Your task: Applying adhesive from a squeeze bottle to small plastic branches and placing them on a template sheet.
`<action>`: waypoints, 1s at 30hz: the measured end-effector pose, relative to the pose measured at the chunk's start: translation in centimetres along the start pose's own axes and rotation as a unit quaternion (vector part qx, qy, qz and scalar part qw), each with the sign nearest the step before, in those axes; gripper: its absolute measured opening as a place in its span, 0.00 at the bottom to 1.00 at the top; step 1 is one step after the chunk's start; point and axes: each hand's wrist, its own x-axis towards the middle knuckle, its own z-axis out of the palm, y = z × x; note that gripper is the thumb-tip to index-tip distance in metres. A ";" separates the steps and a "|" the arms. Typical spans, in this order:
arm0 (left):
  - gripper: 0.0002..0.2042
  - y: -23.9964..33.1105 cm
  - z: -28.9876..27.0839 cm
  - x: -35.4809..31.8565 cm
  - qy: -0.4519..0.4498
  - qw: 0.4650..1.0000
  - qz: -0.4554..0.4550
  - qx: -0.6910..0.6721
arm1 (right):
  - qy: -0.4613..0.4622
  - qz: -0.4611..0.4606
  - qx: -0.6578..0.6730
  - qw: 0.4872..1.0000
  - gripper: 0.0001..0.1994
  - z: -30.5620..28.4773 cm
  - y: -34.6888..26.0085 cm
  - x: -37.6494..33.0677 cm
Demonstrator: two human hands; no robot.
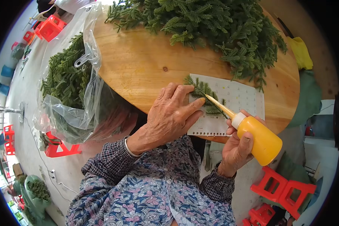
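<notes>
Just right of frame centre, the sprig (205, 87) is touched by outstretched left fingers (191, 107) and partly hidden by the nozzle (220, 104) of the yellow bottle (260, 139), grasped by right fingers (246, 141).

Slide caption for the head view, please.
Right hand holds yellow squeeze bottle, nozzle over conifer sprig at left hand.

I count 2 hands, left hand (167, 113) and right hand (239, 148), plus 1 bottle (260, 140), 1 sprig (203, 87), 1 sheet (248, 101), 1 table (135, 60). Also 1 branch pile (199, 22), 1 clear bag (77, 119). Red stools (53, 28): several, can't get an exact number.
</notes>
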 end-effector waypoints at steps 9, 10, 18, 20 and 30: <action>0.12 -0.5 -0.3 0.2 0.018 1.000 0.021 -0.004 | 0.015 -0.001 0.005 1.000 0.26 0.5 -0.4 -0.3; 0.12 -0.6 -0.4 0.2 0.018 1.000 0.021 -0.005 | 0.016 -0.001 0.005 1.000 0.26 0.5 -0.4 -0.4; 0.14 -1.1 -2.0 0.1 0.010 1.000 0.012 -0.002 | 0.027 0.003 0.005 1.000 0.26 1.8 -0.5 -1.1; 0.14 -1.4 -2.4 0.0 0.010 1.000 0.013 -0.002 | 0.028 0.002 0.006 1.000 0.26 2.2 -0.5 -1.3; 0.13 -3.4 -5.4 -0.9 0.011 1.000 0.010 -0.010 | 0.035 -0.005 0.003 0.999 0.25 5.1 -0.7 -2.9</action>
